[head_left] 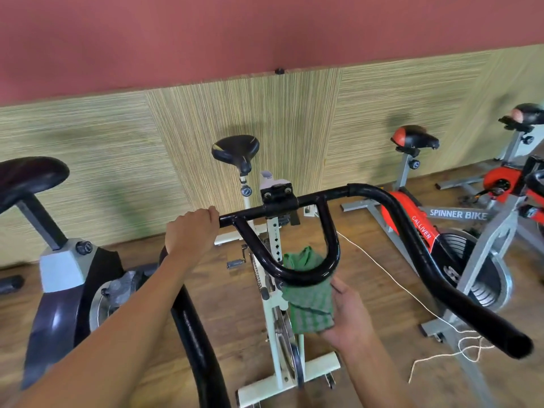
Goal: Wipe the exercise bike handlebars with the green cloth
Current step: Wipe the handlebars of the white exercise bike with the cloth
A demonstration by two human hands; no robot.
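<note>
Right hand [350, 316] pinching green cloth [312, 307] draped on handlebars [303, 278], left hand [191, 234] gripping bar end.

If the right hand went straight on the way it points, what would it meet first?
Probably the handlebar loop just above the right hand, where its green cloth hangs; depth is unclear.

The left hand [191, 234] grips the black handlebars [471, 309] at the left end of their crossbar, fingers curled over the tube. Just below the handlebars' central U-shaped loop, the right hand [350, 316] holds the green cloth [312, 307], which seems to drape over the loop's bottom, though blur hides the contact. Beyond the handlebars stands a black saddle [235, 148]; to their right is a red spinner bike [412, 222].
</note>
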